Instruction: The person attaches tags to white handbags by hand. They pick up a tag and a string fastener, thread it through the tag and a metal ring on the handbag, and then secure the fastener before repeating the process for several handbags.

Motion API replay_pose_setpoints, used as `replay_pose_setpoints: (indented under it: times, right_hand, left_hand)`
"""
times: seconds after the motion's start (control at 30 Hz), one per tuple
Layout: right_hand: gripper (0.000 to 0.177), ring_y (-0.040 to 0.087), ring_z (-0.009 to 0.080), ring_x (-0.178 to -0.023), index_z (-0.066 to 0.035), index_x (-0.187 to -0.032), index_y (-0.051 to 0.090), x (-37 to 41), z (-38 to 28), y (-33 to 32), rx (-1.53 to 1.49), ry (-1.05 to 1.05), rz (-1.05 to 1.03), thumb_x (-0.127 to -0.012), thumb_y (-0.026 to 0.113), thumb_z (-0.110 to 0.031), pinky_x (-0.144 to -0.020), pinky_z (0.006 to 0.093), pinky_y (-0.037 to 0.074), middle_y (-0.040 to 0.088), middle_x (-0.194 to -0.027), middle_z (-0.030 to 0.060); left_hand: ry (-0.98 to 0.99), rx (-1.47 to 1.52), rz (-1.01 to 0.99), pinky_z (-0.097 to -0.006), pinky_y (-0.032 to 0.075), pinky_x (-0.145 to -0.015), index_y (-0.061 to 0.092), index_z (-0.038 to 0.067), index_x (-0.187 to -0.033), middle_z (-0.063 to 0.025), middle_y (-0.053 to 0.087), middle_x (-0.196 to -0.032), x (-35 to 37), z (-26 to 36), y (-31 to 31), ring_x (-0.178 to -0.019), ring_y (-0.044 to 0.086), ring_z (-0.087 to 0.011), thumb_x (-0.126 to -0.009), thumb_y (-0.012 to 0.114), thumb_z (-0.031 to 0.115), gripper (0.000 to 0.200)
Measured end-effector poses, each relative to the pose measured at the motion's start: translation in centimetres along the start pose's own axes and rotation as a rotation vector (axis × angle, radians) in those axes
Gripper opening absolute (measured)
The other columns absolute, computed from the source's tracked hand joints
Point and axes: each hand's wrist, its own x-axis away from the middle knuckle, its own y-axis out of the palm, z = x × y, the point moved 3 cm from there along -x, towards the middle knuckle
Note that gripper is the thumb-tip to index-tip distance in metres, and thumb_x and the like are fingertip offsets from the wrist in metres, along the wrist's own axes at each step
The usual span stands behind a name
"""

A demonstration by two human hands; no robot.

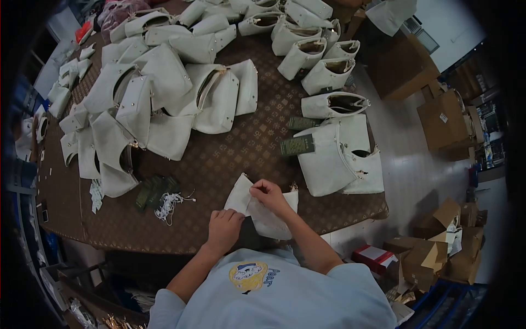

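White bags (264,222), brown tablecloth (241,157), gold motifs

Table (219,159) mid-frame from here. Bag heap (167,77) on its upper left, bag row (298,57) down its upper right, overlapping bags (326,164) below that, tag (297,145) at their left. Loose tags (145,194) lower left, strings (169,208) just right. One bag (238,197) at the near edge, between left hand (224,225) and right hand (268,194). Boxes (402,66) on the floor, frame right.
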Motion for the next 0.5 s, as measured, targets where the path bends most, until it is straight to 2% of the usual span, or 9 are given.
replay_pose_setpoints:
  times: [0.1, 0.2, 0.23, 0.27, 0.3, 0.33, 0.4, 0.47, 0.5]
  right_hand:
    - [0.01, 0.05, 0.0043, -0.066, -0.003, -0.082, 0.06, 0.3, -1.1, 0.3, -0.016, -0.09, -0.009, -0.082, 0.062, -0.013, -0.061, 0.0199, 0.042, 0.058, -0.074, -0.0024]
    - [0.009, 0.051, 0.004, -0.067, -0.003, -0.084, 0.061, 1.7, -3.0, 0.6, 0.215, -0.173, -0.064, -0.081, 0.064, -0.012, -0.061, 0.0192, 0.041, 0.059, -0.077, -0.0021]
    - [0.009, 0.051, 0.004, -0.067, -0.003, -0.084, 0.061, 1.9, -2.7, 1.0, 0.214, -0.177, -0.07, -0.081, 0.064, -0.012, -0.061, 0.0192, 0.041, 0.059, -0.077, -0.0021]
    - [0.01, 0.052, 0.0062, -0.068, -0.004, -0.085, 0.062, 2.2, -2.7, 1.5, 0.247, -0.328, -0.055, -0.08, 0.064, -0.012, -0.062, 0.0208, 0.042, 0.061, -0.077, 0.0001]
    - [0.011, 0.054, 0.0083, -0.069, -0.004, -0.085, 0.062, 2.5, -2.8, 1.8, 0.28, -0.479, -0.039, -0.079, 0.064, -0.013, -0.063, 0.0224, 0.043, 0.062, -0.077, 0.0023]
    - [0.011, 0.054, 0.0083, -0.069, -0.004, -0.085, 0.062, 2.5, -2.6, 1.7, 0.281, -0.483, -0.045, -0.079, 0.064, -0.013, -0.063, 0.0224, 0.043, 0.062, -0.077, 0.0023]
    - [0.011, 0.056, 0.0097, -0.069, -0.005, -0.086, 0.064, 2.3, -1.6, 1.1, 0.298, -0.219, -0.087, -0.079, 0.064, -0.014, -0.064, 0.0232, 0.044, 0.064, -0.08, 0.0046]
    - [0.01, 0.055, 0.0089, -0.07, -0.005, -0.085, 0.064, 2.5, -1.3, 0.8, 0.303, -0.194, -0.076, -0.08, 0.064, -0.013, -0.064, 0.023, 0.044, 0.064, -0.08, 0.0039]
    - [0.01, 0.055, 0.008, -0.07, -0.004, -0.084, 0.064, 2.5, -1.1, 0.8, 0.307, -0.17, -0.056, -0.08, 0.064, -0.013, -0.064, 0.0227, 0.043, 0.064, -0.08, 0.0032]
  left_hand:
    - [-0.125, 0.009, -0.058, -0.0358, 0.041, -0.064, 0.06, 0.008, -0.081, -0.0047, 0.056, -0.076, -2.2, -1.1, 0.4, -0.069, 0.056, -0.022, -0.077, 0.06, 0.01, 0.005]
    - [-0.362, 0.223, 0.018, -0.0316, 0.045, -0.061, 0.055, 0.004, -0.087, -0.007, 0.058, -0.077, -3.5, -2.6, 1.6, -0.065, 0.057, -0.0213, -0.077, 0.063, 0.007, 0.012]
    - [-0.508, 0.429, -0.033, -0.0323, 0.046, -0.058, 0.054, 0.003, -0.09, -0.0087, 0.059, -0.078, -4.1, -3.2, 2.0, -0.064, 0.059, -0.0214, -0.079, 0.061, 0.008, 0.014]
    - [-0.652, 0.637, -0.084, -0.0331, 0.047, -0.054, 0.052, 0.001, -0.093, -0.0104, 0.06, -0.078, -4.3, -3.8, 2.5, -0.063, 0.061, -0.0215, -0.081, 0.059, 0.01, 0.016]
    - [-0.653, 0.633, -0.078, -0.0331, 0.047, -0.054, 0.052, 0.001, -0.093, -0.0104, 0.06, -0.078, -4.1, -4.3, 3.3, -0.063, 0.061, -0.0215, -0.081, 0.059, 0.01, 0.016]
    - [-0.622, 0.717, -0.02, -0.03, 0.046, -0.052, 0.051, 0.002, -0.093, -0.0091, 0.06, -0.076, -3.9, -4.7, 4.2, -0.06, 0.059, -0.0173, -0.081, 0.06, 0.01, 0.017]
    - [-0.595, 0.798, 0.046, -0.0268, 0.045, -0.05, 0.05, 0.002, -0.093, -0.0079, 0.06, -0.074, -3.6, -4.9, 4.5, -0.058, 0.057, -0.0131, -0.081, 0.061, 0.01, 0.018]
    - [-0.831, 1.116, -0.117, -0.0204, 0.042, -0.046, 0.052, 0.005, -0.095, -0.0026, 0.058, -0.072, -3.1, -4.6, 4.3, -0.057, 0.053, -0.0064, -0.082, 0.062, 0.009, 0.016]
    - [-0.84, 1.11, -0.108, -0.0204, 0.042, -0.046, 0.052, 0.005, -0.095, -0.0026, 0.058, -0.072, -2.7, -4.8, 4.3, -0.057, 0.053, -0.0064, -0.082, 0.062, 0.009, 0.016]
